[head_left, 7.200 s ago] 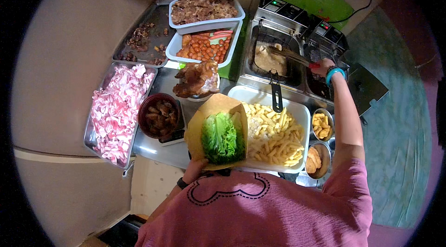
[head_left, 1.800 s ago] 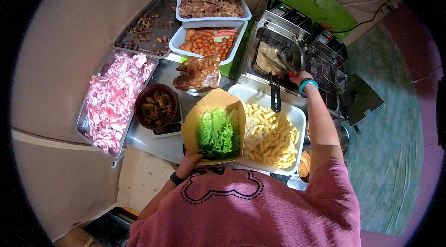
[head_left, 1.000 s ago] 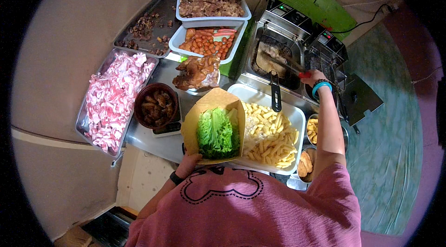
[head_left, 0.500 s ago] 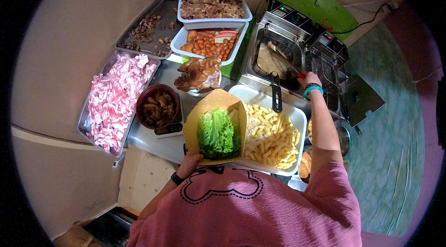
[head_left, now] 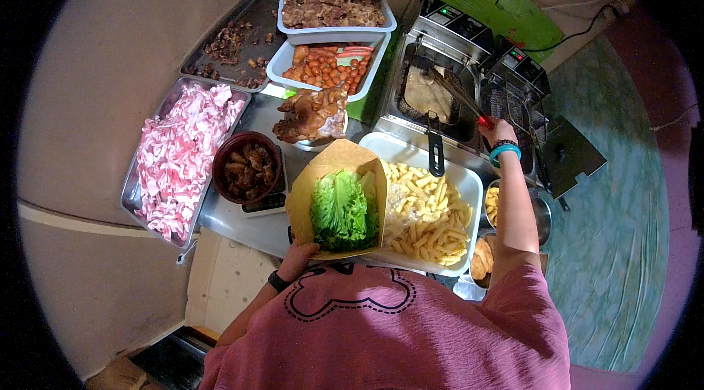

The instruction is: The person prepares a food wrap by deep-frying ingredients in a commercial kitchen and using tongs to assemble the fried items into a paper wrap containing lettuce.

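Note:
A brown paper food box (head_left: 301, 210) lined with green lettuce (head_left: 345, 210) is held in front of my chest. My left hand (head_left: 299, 258) is closed on its near left corner. My right hand (head_left: 500, 133) grips red-handled tongs (head_left: 463, 96), reaching out over the deep fryer (head_left: 453, 133). The tongs' tips are at the wire basket, by a pale piece of frying food (head_left: 429, 93); whether they pinch it I cannot tell. The basket's black handle (head_left: 435, 155) points toward me, above a white tub (head_left: 475, 206) of cut fries (head_left: 433, 236).
Left lie a tray of sliced raw meat (head_left: 183, 155), a dark bowl of brown meat (head_left: 251, 168) and a cooked meat piece (head_left: 314, 115). Behind are tubs of cooked meat (head_left: 334, 8) and small sausages (head_left: 341, 71), and a dark baking tray (head_left: 260, 30). Round containers (head_left: 543, 221) stand right.
My right hand has moved slightly right and nearer to me, and the tongs have swung right over the basket. The paper box stays almost in place in my left hand.

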`<control>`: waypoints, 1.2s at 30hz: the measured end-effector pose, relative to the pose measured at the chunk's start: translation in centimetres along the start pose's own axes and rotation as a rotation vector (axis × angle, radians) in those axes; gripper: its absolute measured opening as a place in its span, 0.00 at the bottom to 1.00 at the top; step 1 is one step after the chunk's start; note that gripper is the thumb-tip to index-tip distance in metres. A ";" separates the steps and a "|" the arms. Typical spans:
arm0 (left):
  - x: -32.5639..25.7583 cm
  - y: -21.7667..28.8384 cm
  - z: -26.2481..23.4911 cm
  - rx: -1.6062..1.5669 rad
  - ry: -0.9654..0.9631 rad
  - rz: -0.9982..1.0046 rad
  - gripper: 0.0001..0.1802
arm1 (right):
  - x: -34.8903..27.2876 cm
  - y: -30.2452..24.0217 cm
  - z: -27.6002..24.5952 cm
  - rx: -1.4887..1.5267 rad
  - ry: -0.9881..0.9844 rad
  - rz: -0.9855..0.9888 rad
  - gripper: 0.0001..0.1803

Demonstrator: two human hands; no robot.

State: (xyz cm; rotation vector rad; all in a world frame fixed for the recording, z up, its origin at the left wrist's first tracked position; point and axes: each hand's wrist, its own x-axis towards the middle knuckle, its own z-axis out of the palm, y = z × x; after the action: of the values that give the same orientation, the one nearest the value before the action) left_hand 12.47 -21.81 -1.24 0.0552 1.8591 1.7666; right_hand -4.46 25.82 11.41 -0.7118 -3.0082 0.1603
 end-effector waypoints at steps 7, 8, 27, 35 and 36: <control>0.3 -1.0 -0.1 0.071 -0.015 0.086 0.16 | 0.6 -1.3 1.3 -0.063 -0.074 -0.013 0.21; 0.2 0.0 0.1 0.015 0.009 0.007 0.15 | 1.3 -1.3 1.9 -0.071 -0.095 0.010 0.21; 0.8 -3.2 -0.5 0.242 -0.009 0.127 0.14 | 1.0 -1.9 3.3 0.018 -0.029 0.026 0.19; 0.2 -0.3 0.0 0.134 0.013 0.069 0.12 | -1.5 0.1 1.7 0.193 0.079 -0.024 0.19; 0.2 -0.3 0.0 0.177 0.011 0.047 0.12 | -1.9 -0.2 1.3 0.152 0.066 -0.006 0.20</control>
State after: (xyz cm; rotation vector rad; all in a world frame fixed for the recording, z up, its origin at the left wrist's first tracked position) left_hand 12.40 -21.81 -1.64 0.1582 2.0329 1.6319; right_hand -2.94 24.72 10.11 -0.6796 -2.8967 0.3541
